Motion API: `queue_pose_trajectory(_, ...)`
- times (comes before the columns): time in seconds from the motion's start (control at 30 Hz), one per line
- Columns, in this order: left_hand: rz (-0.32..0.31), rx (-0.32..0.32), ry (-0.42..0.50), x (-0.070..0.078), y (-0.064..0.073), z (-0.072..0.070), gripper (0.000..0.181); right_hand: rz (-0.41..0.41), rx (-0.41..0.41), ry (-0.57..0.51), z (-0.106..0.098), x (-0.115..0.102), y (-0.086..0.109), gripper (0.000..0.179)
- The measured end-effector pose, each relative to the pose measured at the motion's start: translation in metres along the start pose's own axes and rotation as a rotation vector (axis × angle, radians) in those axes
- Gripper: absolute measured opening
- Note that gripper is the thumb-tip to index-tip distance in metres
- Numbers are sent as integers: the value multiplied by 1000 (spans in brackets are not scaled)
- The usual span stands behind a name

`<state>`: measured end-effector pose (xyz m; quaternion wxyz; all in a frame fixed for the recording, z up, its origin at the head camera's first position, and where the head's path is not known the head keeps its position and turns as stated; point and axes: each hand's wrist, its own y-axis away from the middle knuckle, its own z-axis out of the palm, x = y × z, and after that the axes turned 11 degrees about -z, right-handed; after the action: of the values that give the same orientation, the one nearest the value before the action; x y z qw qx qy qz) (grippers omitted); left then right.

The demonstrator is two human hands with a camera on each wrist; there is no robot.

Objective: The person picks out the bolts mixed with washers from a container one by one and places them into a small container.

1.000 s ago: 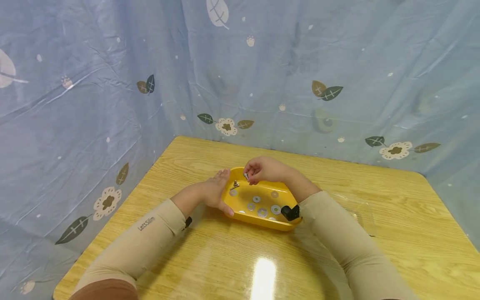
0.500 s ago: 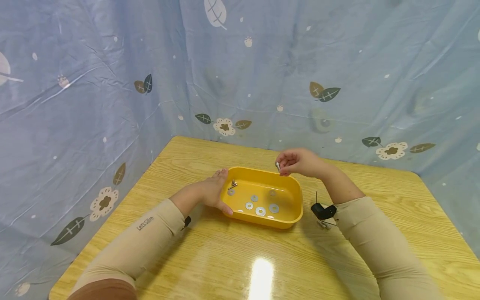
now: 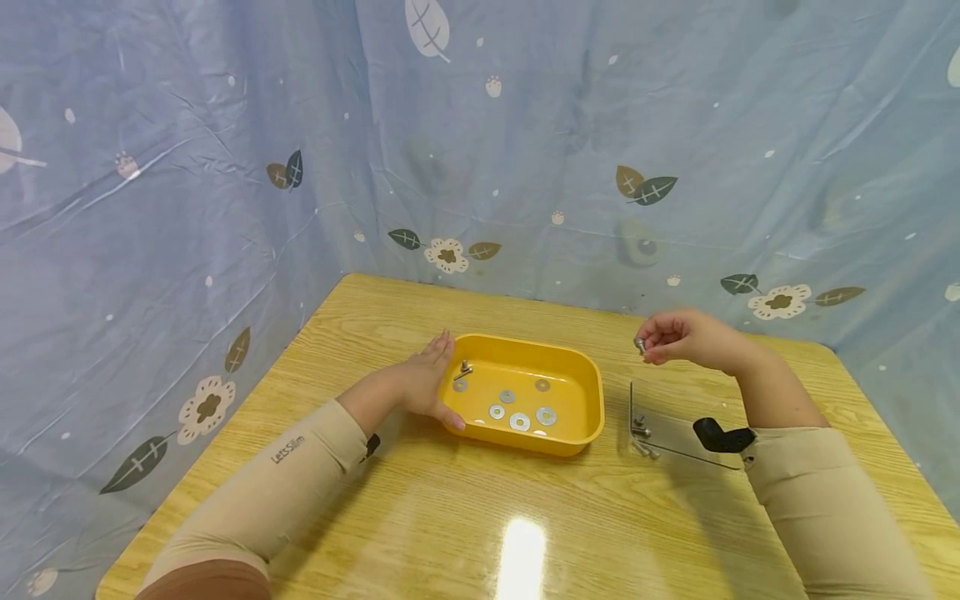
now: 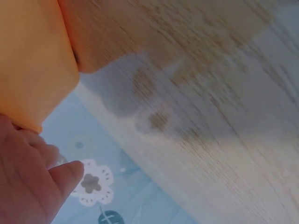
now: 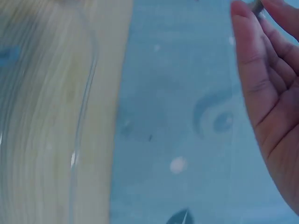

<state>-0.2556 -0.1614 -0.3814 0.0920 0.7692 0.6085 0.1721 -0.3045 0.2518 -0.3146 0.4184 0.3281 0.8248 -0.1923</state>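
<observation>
My left hand (image 3: 422, 385) lies against the left end of a yellow plastic tray (image 3: 588, 417), its fingers extended and the thumb at the front wall. That hand also shows beside the tray's yellow wall (image 4: 32, 56) in the left wrist view. Up at the right, my right hand (image 3: 693, 340) pinches a small silver bolt (image 3: 640, 344) between thumb and fingertips, above a clear plastic container (image 3: 686, 454). In the right wrist view only part of the bolt (image 5: 257, 7) shows. Several flat washers (image 3: 520, 422) and a few bolts (image 3: 464, 367) lie in the tray.
Several silver bolts (image 3: 642, 433) lie at the left side of the clear container. Both stand on a wood-grain table (image 3: 420, 517). A blue patterned curtain (image 3: 525, 150) hangs behind and to the left of it. Black wrist cameras (image 3: 722, 437) sit by the sleeves.
My right hand has moved rightward from over the tray to over the clear container, carrying the bolt. More of the container now shows. The left hand has stayed at the tray.
</observation>
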Motion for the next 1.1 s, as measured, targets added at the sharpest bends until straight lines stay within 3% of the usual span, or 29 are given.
queue_pose_trajectory(0.27, -16, 27, -57, -2, -2, 3, 143, 150, -121, -62, -10, 28, 22, 32)
queue_pose_trajectory(0.53, -49, 15, -117, 2, 0, -1, 144, 160, -196, -181, -11, 50, 28, 29)
queue_pose_trajectory(1.1, -48, -4, -141, 7, 4, -4, 140, 193, -234, -211, -8, 64, 36, 32)
